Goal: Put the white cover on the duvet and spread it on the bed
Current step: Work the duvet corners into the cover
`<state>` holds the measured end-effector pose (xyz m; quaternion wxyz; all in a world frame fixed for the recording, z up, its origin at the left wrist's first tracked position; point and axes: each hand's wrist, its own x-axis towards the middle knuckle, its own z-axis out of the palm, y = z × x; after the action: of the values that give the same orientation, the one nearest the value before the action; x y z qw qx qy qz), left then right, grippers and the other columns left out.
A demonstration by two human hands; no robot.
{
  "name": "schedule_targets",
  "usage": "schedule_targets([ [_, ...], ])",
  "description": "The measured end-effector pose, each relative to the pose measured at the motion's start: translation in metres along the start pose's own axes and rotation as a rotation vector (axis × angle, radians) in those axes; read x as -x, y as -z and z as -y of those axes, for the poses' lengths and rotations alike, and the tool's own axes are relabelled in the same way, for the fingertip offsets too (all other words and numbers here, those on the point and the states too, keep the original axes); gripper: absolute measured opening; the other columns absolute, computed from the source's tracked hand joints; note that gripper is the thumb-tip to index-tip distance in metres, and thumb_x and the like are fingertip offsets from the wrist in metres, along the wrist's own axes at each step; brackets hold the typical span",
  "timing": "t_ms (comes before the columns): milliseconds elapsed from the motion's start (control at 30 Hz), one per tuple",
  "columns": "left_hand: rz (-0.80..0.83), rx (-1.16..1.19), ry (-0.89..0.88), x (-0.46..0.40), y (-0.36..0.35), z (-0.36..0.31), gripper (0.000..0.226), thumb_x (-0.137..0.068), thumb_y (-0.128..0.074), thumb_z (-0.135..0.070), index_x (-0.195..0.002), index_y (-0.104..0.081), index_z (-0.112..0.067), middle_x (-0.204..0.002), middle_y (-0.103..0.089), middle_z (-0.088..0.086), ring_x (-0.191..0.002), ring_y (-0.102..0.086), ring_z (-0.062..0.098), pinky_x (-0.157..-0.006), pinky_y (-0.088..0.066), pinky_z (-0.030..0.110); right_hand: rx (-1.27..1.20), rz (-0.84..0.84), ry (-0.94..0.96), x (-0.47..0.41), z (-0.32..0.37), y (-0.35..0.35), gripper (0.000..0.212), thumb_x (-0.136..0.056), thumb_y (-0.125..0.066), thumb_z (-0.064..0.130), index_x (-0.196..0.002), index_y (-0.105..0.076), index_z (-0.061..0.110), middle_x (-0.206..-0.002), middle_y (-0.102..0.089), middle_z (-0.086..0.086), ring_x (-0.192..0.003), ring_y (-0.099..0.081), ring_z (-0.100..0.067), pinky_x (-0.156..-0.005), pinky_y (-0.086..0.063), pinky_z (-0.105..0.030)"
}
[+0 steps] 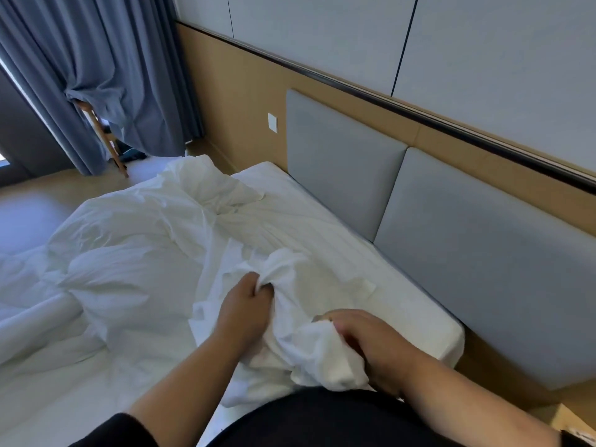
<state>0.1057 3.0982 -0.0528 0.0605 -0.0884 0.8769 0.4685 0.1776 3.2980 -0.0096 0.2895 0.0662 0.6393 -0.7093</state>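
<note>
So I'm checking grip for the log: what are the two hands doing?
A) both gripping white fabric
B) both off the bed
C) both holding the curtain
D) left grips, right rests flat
A: the left hand and the right hand each have fingers curled into the bunched white cover.

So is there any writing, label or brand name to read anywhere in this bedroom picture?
None can be read.
The wall plate beside the grey headboard is blank white.
The white cover gripped by the left hand and right hand shows no tag or print.
</note>
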Motion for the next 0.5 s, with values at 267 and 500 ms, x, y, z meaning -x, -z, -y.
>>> schedule_targets([
  [267,0.092,0.084,0.028,0.015,0.001,0.009,0.006,-0.090,-0.060,-0.027,-0.087,-0.056,-0.030,-0.084,-0.068,-0.001,-0.081,-0.064,0.023,-0.072,-0.052,0.039,-0.034,-0.474,-0.469,-0.054,-0.031,0.038,0.038,-0.102,-0.051,0.043,-0.119,-0.057,0.009,-0.085,-0.061,-0.007,-0.072,-0.057,-0.018,-0.055,-0.049,-0.024],
  [500,0.123,0.315,0.179,0.025,0.015,0.012,0.012,-0.090,-0.061,-0.050,-0.101,-0.060,-0.044,-0.102,-0.069,-0.008,-0.093,-0.068,0.019,-0.085,-0.057,0.046,-0.171,-0.489,-0.030,-0.089,0.014,0.034,0.016,-0.093,-0.056,0.027,-0.093,-0.066,0.014,-0.085,-0.064,-0.006,-0.073,-0.060,-0.021,-0.064,-0.048,-0.026],
])
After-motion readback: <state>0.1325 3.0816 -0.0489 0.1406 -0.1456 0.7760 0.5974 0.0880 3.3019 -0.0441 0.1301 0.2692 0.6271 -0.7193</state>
